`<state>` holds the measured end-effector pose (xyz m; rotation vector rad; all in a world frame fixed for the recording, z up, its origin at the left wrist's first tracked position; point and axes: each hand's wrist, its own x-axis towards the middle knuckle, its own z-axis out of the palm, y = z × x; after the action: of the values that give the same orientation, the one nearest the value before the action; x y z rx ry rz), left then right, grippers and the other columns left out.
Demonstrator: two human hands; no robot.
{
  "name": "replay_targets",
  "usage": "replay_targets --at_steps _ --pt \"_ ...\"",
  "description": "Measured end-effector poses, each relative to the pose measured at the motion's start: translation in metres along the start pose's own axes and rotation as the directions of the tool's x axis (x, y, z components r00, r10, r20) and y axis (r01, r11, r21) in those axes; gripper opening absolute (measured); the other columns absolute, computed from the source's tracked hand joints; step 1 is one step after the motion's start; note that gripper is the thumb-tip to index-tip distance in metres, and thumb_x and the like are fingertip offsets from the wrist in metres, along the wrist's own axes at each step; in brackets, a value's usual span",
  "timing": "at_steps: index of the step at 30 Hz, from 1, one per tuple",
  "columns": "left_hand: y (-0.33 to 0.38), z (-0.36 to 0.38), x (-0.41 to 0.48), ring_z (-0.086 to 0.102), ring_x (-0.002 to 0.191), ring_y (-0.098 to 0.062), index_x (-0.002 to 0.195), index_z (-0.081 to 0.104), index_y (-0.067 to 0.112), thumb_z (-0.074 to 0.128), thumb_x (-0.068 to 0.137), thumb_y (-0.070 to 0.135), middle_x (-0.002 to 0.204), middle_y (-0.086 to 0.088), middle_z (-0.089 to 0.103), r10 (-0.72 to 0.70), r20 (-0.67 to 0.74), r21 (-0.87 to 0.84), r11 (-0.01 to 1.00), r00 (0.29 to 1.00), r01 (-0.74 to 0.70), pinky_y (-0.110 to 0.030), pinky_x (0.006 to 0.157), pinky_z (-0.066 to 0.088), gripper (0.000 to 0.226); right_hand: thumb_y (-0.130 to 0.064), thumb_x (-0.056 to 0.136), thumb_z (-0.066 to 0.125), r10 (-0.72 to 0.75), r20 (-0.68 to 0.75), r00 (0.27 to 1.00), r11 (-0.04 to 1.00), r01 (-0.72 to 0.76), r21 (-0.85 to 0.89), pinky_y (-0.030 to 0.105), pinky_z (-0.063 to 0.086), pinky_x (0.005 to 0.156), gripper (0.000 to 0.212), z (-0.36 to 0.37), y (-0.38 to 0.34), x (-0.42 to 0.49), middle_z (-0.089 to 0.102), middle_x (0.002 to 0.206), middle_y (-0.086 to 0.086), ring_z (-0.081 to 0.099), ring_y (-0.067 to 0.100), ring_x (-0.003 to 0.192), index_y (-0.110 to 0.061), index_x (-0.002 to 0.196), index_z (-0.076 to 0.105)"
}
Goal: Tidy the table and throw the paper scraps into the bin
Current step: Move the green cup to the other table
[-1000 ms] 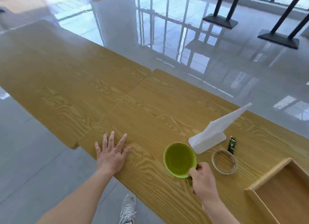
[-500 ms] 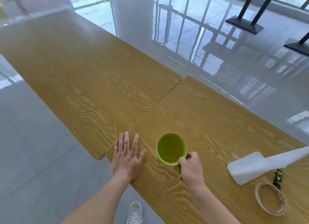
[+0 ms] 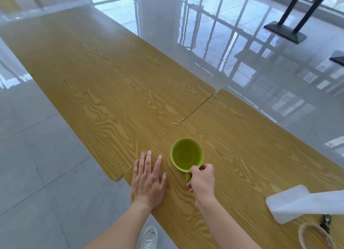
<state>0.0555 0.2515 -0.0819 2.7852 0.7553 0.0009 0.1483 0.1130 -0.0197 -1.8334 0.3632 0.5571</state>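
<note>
A green cup (image 3: pixel 186 154) stands upright on the wooden table (image 3: pixel 251 141), close to the seam where a second table joins. My right hand (image 3: pixel 202 181) pinches the cup's handle from the near side. My left hand (image 3: pixel 148 180) lies flat on the table's near left corner, fingers straight and spread, just left of the cup. A folded white paper sheet (image 3: pixel 301 202) lies at the right edge of the view. No bin is in view.
A roll of clear tape (image 3: pixel 314 236) and a small dark green packet (image 3: pixel 326 223) lie near the bottom right. The second wooden table (image 3: pixel 104 77) stretches away to the left. Black table legs (image 3: pixel 290 23) stand on the glossy floor beyond. My shoe (image 3: pixel 149 237) shows below.
My right hand has slid the green cup leftwards along the table, away from the paper and tape and towards my left hand. The view has swung left; the wooden tray has left the frame.
</note>
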Motion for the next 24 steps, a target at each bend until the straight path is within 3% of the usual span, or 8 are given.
replay_targets --at_steps 9,13,16,18,24 --pt "0.000 0.000 0.000 -0.002 0.152 -0.024 0.153 0.025 0.033 0.026 0.094 0.055 0.165 -0.007 0.011 -0.005 -0.009 -0.013 1.000 1.000 0.005 -0.044 0.123 -0.001 0.063 -0.016 0.090 0.071 0.078 0.109 0.991 0.974 -0.099 0.202 0.032 0.058 0.052 0.024 0.011 -0.008 0.004 0.067 0.098 0.018 0.071 0.023 0.058 -0.012 0.104 0.052" --pt "-0.001 0.000 -0.001 -0.001 0.152 -0.025 0.154 0.025 0.033 0.025 0.094 0.055 0.165 -0.007 0.012 -0.005 -0.015 -0.022 1.000 1.000 0.005 -0.044 0.123 -0.001 0.063 -0.038 0.087 0.074 0.074 0.057 0.996 0.988 -0.081 0.131 0.033 0.059 0.052 0.041 0.004 -0.011 0.014 0.066 0.098 0.013 0.073 0.024 0.058 -0.015 0.111 0.050" --pt "0.000 -0.001 0.000 0.000 0.153 -0.025 0.153 0.027 0.033 0.025 0.094 0.055 0.165 -0.007 0.013 -0.005 -0.019 -0.032 0.999 1.000 0.004 -0.044 0.123 0.000 0.063 -0.050 0.089 0.066 0.022 0.001 1.000 0.999 -0.022 -0.027 0.027 0.055 0.047 0.051 0.000 -0.018 0.029 0.067 0.097 0.010 0.069 0.021 0.063 -0.024 0.128 0.046" --pt "-0.001 -0.001 -0.001 0.003 0.152 -0.026 0.152 0.031 0.031 0.027 0.094 0.054 0.164 -0.008 0.016 -0.001 -0.030 -0.057 0.998 1.000 -0.001 -0.045 0.123 0.002 0.062 -0.047 0.094 0.060 0.002 0.032 0.999 0.995 0.001 -0.099 0.026 0.053 0.047 0.048 0.000 -0.021 0.037 0.068 0.098 0.010 0.066 0.019 0.062 -0.027 0.135 0.047" --pt "-0.004 -0.003 -0.003 0.009 0.152 -0.023 0.145 0.045 0.023 0.039 0.088 0.048 0.161 -0.008 0.025 0.006 -0.057 -0.152 0.988 0.998 -0.015 -0.045 0.124 0.008 0.062 -0.027 0.096 0.054 -0.010 0.104 0.995 0.997 0.018 -0.076 0.029 0.055 0.048 0.019 0.002 -0.012 0.038 0.070 0.088 0.012 0.066 0.020 0.058 -0.022 0.113 0.061"
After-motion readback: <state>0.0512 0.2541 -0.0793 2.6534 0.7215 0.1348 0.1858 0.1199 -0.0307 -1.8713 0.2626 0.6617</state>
